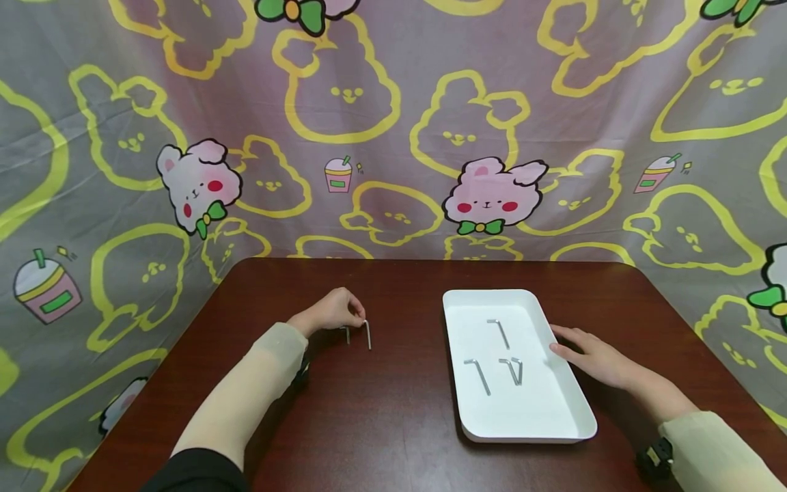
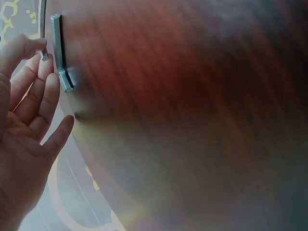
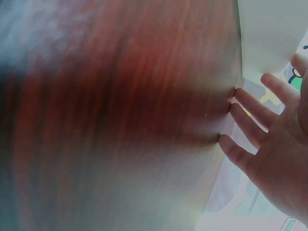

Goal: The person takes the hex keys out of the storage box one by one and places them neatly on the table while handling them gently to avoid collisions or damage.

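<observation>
Between its thumb and fingertips, my left hand (image 1: pixel 334 311) pinches one end of a silver hex key (image 1: pixel 369 336), whose long arm points toward me. A second hex key (image 2: pixel 58 45) lies on the table just beside those fingers; in the head view the hand partly covers it. My right hand (image 1: pixel 596 357) touches the right rim of a white tray (image 1: pixel 529 413), its fingers spread and fairly straight. In the right wrist view, some fingertips (image 3: pixel 236 91) rest on the table by the tray wall. Several hex keys (image 1: pixel 481 378) lie inside the tray, two of them crossing.
Both hands work over a dark brown wooden table (image 1: pixel 369 424) with rounded far corners. Behind it hangs a grey curtain (image 1: pixel 393 171) with yellow outlines and cartoon animals. The tray stands right of the table's middle.
</observation>
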Available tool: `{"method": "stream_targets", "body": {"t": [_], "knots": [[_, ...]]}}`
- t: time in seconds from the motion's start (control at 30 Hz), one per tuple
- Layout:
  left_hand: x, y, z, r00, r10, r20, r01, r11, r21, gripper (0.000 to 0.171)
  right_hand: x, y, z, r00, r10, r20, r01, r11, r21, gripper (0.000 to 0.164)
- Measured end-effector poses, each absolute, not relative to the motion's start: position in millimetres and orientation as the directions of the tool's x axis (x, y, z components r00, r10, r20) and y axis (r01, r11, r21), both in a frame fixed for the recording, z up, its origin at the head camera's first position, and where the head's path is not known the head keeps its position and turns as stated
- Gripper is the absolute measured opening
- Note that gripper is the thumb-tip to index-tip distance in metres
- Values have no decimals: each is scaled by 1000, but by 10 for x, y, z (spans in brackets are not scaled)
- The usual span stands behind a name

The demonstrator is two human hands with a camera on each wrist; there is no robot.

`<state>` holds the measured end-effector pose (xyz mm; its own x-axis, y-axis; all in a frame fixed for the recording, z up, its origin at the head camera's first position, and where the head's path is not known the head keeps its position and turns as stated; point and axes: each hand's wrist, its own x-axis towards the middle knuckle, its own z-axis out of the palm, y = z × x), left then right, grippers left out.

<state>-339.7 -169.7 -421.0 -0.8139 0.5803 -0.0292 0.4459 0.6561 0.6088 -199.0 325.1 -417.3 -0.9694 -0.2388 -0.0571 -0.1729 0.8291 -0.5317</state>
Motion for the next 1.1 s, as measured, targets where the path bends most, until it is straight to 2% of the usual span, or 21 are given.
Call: {"method": "stream_targets", "body": {"t": [0.43, 0.7, 1.1], "knots": [[-3427, -1701, -4233, -811, 582, -48, 440, 663, 605, 7, -1985, 3246, -4170, -967, -251, -50, -177, 797, -577, 72], [-3435, -1710, -4225, -798, 602, -44, 459, 652, 603, 7, -1965, 3243, -4159, -967, -251, -43, -180, 794, -580, 71], [-3430, -1739, -4244, -820, 569, -53, 418, 661, 623, 6, -1968, 3243, -4153, -970, -240, -34, -180, 805, -565, 70]]}}
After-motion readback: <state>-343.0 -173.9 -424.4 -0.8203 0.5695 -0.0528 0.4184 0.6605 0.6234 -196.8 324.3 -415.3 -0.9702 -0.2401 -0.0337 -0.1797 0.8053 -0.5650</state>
